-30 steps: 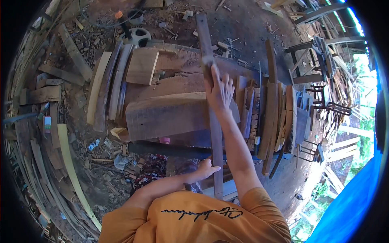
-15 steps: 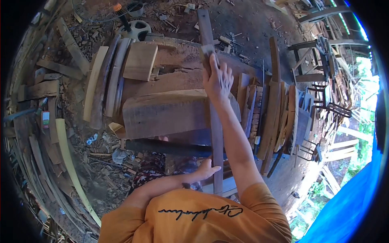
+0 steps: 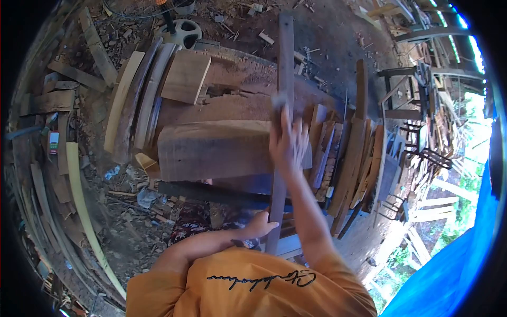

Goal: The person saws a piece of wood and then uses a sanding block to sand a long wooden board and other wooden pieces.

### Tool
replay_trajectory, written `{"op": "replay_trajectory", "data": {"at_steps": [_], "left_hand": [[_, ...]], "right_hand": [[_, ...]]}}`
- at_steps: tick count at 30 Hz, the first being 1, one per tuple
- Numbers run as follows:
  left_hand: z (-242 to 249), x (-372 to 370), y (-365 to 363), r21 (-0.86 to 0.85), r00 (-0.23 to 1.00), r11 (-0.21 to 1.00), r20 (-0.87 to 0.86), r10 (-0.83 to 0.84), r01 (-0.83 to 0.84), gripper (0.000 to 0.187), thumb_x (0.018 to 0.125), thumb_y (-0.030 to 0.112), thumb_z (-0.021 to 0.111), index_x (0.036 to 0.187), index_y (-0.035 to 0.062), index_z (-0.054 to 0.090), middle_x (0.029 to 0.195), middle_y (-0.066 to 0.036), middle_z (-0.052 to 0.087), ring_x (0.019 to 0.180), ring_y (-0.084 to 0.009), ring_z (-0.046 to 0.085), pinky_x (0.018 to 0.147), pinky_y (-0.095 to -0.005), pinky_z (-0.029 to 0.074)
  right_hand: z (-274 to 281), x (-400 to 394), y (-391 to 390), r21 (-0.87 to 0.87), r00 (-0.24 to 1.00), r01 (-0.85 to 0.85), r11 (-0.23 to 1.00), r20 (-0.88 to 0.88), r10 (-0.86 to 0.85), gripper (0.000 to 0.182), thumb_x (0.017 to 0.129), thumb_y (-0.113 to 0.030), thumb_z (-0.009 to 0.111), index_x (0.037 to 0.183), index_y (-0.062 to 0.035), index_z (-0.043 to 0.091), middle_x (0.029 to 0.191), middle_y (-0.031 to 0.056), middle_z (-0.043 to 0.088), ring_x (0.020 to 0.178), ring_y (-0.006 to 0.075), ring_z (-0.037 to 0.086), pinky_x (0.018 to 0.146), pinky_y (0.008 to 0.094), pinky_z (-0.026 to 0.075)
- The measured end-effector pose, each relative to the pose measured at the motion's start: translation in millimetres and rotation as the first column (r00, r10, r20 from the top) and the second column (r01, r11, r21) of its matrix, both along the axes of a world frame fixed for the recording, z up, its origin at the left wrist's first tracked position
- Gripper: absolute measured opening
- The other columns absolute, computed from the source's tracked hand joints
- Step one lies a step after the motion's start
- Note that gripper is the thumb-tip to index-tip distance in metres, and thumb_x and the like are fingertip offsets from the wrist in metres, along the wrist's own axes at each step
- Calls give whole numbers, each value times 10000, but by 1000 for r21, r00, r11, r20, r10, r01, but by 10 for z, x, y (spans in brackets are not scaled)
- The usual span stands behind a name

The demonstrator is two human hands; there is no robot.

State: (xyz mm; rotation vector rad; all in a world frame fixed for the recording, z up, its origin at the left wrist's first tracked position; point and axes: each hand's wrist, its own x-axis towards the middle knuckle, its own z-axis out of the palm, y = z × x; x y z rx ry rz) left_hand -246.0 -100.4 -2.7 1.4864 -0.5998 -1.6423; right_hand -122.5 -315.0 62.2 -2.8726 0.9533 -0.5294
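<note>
A long, narrow wooden strip [image 3: 285, 58] lies across a thick wooden beam [image 3: 211, 153], one end pointing away and the other near my body. Close to its near end, my left hand [image 3: 259, 224] is closed round the strip, thumb on top. My right hand [image 3: 289, 145], smeared by motion, rests on the strip over the beam, fingers curled round a small block [image 3: 278, 101] pressed to the strip's face. The block is blurred and mostly covered, so I cannot make out its exact kind.
Left of the beam stand several boards and a squarish wood piece [image 3: 186, 76]. Stacked planks [image 3: 351, 169] lie close on the right. A white wheel-like base [image 3: 185, 34] is at the back, and a pale curved strip [image 3: 84, 206] lies left. Wood scraps litter the ground.
My right hand and its block have slid along the strip toward my body. The strip's far end now appears farther right, its near end slightly left. My left hand keeps its hold.
</note>
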Motion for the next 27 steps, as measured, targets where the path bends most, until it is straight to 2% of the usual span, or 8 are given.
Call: {"op": "replay_trajectory", "data": {"at_steps": [3,7,10,13,17,21,25,27], "left_hand": [[114,-78,-71,60,995,994,34,91,-93,449,864,206,725,1211,-20,550,1065,-221,680,999,-328,665,870,-410,513],[41,-57,-82,11,994,997,-82,74,-73,482,869,206,720,1251,-9,520,1089,-218,674,1017,-331,660,876,-413,509],[25,-131,-155,28,987,998,-149,58,-54,516,851,165,732,1281,-19,514,1160,-217,655,1106,-316,628,952,-390,485],[-157,-287,-178,-208,985,969,83,150,-130,556,859,160,720,1329,-8,474,1150,-213,666,1153,-338,619,973,-404,475],[-30,-209,-184,-57,978,977,-61,201,-205,572,843,124,726,1331,-5,458,1091,-234,672,1003,-349,667,887,-416,507],[44,-229,-245,66,990,990,-58,131,-127,528,832,144,745,1283,-14,520,1167,-179,675,1093,-270,640,968,-374,482],[-71,-185,-198,-5,977,977,6,213,-213,497,832,133,751,1258,-9,539,1147,-141,677,1057,-241,643,953,-359,492],[-220,-177,-158,49,959,966,-123,257,-252,474,838,139,757,1241,20,539,987,-93,681,866,-199,665,803,-337,551]], "right_hand": [[62,469,-370,107,999,26,994,24,-29,579,896,-266,660,1437,-157,486,1011,254,573,908,452,556,784,514,454],[12,-80,-29,-165,997,-44,985,52,53,557,878,-292,655,1406,-173,527,949,167,565,871,353,554,728,478,423],[126,-1178,722,69,988,-39,997,-149,49,544,865,-313,679,1384,-202,559,894,141,520,793,338,500,684,451,385],[56,-1525,954,123,978,-35,992,-200,60,550,855,-309,693,1374,-195,556,902,132,523,784,340,488,664,449,374],[42,-434,265,14,995,-99,995,6,99,549,869,-275,677,1376,-124,532,922,157,541,821,353,528,683,467,409],[41,449,-470,66,995,-67,996,73,62,557,865,-278,677,1389,-184,512,1020,137,599,928,353,574,760,471,456],[296,521,-872,181,980,-38,983,198,1,673,806,-297,731,1400,-159,446,1078,135,612,1012,353,586,815,483,471],[438,126,-913,240,945,-7,971,319,-72,645,800,-305,743,1358,-118,479,1065,151,628,990,342,605,803,465,477]]}}
